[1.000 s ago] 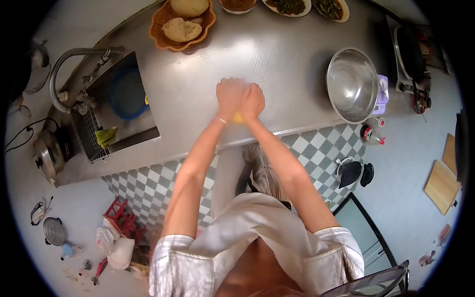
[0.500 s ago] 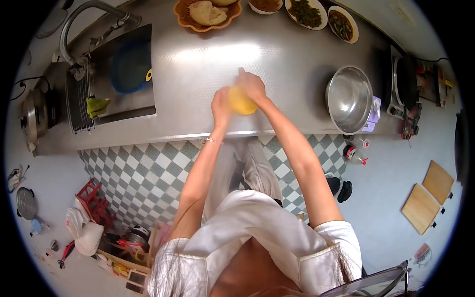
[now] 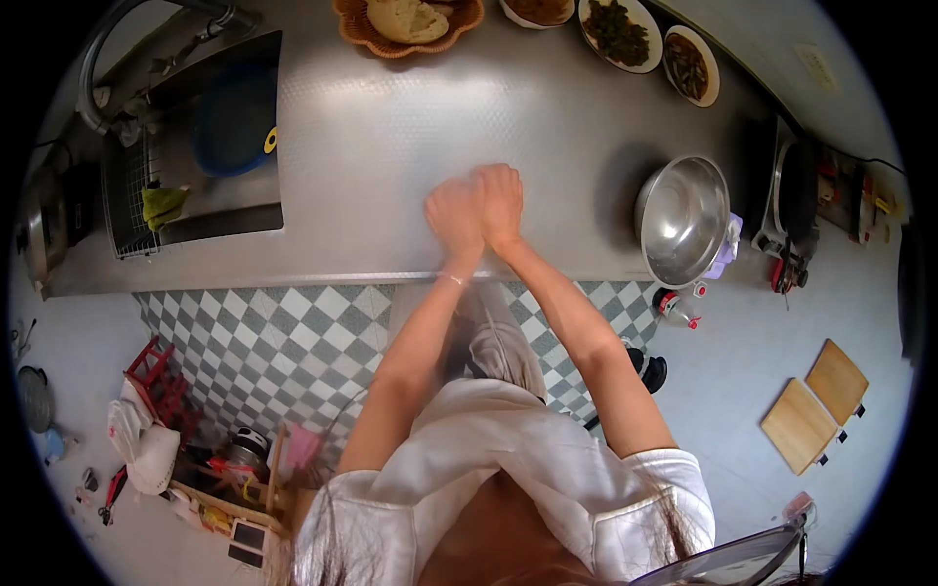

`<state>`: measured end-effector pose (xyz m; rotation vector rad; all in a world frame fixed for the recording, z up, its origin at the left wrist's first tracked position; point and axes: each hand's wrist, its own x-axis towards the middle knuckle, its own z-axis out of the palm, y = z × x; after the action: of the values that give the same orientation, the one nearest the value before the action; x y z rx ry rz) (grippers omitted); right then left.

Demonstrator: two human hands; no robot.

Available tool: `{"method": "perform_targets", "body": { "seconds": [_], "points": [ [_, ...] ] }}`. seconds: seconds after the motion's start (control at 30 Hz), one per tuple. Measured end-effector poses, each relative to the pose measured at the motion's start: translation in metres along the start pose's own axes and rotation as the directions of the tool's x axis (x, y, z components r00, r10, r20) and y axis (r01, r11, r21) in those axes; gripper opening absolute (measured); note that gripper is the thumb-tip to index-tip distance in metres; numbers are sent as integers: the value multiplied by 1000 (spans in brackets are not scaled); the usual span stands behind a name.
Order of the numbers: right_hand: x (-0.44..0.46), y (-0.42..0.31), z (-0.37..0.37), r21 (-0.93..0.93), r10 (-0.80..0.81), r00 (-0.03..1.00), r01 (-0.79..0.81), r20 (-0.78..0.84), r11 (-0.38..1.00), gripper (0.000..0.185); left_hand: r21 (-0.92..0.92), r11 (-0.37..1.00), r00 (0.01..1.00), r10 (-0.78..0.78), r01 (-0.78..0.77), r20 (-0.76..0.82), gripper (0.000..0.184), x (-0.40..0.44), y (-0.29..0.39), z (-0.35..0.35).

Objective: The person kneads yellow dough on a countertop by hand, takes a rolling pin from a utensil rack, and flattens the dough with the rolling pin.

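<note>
My left hand (image 3: 454, 217) and my right hand (image 3: 500, 207) are side by side and touching, low over the steel counter (image 3: 352, 195) near its front edge. Both have curled fingers, and my left hand is smeared by motion. Whatever lies under or between them is hidden; no yellow shows around them. A bracelet circles my left wrist.
A steel bowl (image 3: 684, 221) stands to the right, beside a stove (image 3: 787, 186). At the back are a wicker basket (image 3: 357, 31) of dough-like pieces and several dishes of food (image 3: 619, 35). On the left, the sink (image 3: 230, 210) holds a blue basin (image 3: 234, 122) and green cloth (image 3: 162, 205).
Half a second ago my hands were apart around a blurred yellow lump; now they have come together and it is out of sight. The view has shifted a little.
</note>
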<state>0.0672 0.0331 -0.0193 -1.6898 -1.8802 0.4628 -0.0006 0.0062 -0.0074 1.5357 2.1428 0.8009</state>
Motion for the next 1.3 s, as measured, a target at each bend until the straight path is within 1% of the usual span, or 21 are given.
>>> {"method": "perform_targets", "body": {
  "seconds": [0.13,0.23,0.3,0.33,0.37,0.4,0.43,0.47,0.53,0.57,0.6,0.63,0.67,0.73,0.77,0.8,0.87,1.0,1.2,1.27,1.3],
  "points": [
    [12,5,4,-36,1,1000,0,23,999,11,152,985,996,-72,78,-47,12,1,-11,22],
    [19,7,8,-90,26,998,-21,64,996,10,172,983,996,-59,71,-72,16,5,-12,24],
    [22,7,6,-113,56,992,-43,116,993,11,182,980,996,-83,77,28,21,7,-10,17],
    [25,14,6,253,230,966,-253,119,934,15,188,980,993,-87,71,79,23,12,-11,13],
    [25,28,3,573,380,905,-418,193,704,19,-82,979,973,-171,186,158,24,19,-20,4],
    [19,40,-3,785,480,814,-516,326,342,23,-329,891,936,-234,315,263,26,25,-36,-10],
    [16,43,-24,750,533,822,-480,201,456,28,-529,724,886,-263,443,381,28,26,-46,-19],
    [13,44,-49,694,565,822,-446,69,565,33,-420,864,950,-181,278,256,28,29,-49,-20],
    [-1,50,-79,670,641,766,-495,37,554,28,-108,992,996,75,-71,42,30,42,-46,-24],
    [-11,49,-80,623,603,797,-487,30,612,27,-121,961,958,261,-247,117,31,42,-33,-21],
    [-22,48,-78,572,564,825,-475,26,669,26,-149,899,881,435,-412,189,33,41,-8,-17],
    [-28,45,-77,519,524,852,-459,24,722,25,-173,775,744,632,-608,217,34,37,5,-8],
    [-31,40,-73,386,422,906,-401,33,831,18,-202,606,561,792,-769,240,36,35,13,-2],
    [-22,24,-68,213,129,992,-126,-3,969,25,-314,606,471,781,-731,410,38,27,2,18],
    [-17,19,-64,121,-25,1000,25,0,992,31,-367,609,414,770,-703,486,39,24,-5,29],
    [-16,17,-54,83,-80,997,79,17,993,35,-290,648,437,718,-705,542,48,21,-2,25],
    [-15,16,-33,17,-186,981,186,57,982,45,-206,606,416,718,-768,559,50,19,0,21],
    [-3,23,-23,99,-118,992,114,36,988,46,-37,498,384,711,-866,589,55,28,1,26],
    [14,34,-15,132,-124,992,120,23,984,42,35,518,448,703,-855,552,53,41,17,19],
    [19,40,-18,193,-102,995,97,16,976,38,-188,626,439,700,-757,563,50,44,25,13],
    [27,41,-33,455,82,997,-75,3,887,37,-296,659,430,704,-691,564,48,51,30,13]
  ]
}}
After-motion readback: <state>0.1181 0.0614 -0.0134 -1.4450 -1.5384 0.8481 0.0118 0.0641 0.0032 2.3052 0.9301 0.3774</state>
